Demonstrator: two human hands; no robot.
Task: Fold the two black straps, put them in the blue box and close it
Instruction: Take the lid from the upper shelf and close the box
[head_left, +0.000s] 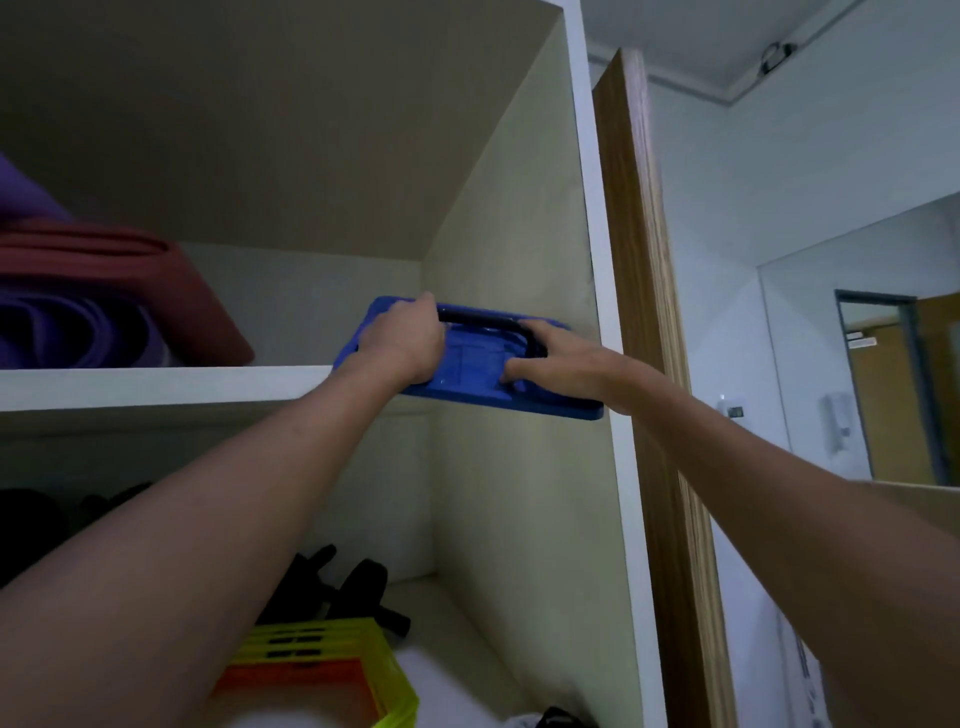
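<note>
The blue box is a flat blue plastic case with a black handle. It lies closed on the right end of an upper cupboard shelf, its near edge sticking out past the shelf front. My left hand grips its left part, fingers curled over the far edge. My right hand holds the right side near the handle's end. The black straps are not visible.
Rolled red mat and purple mat lie at the shelf's left. Below, a yellow crate and black dumbbell-like items sit on the lower shelf. The cupboard's side wall and open wooden door stand right of the box.
</note>
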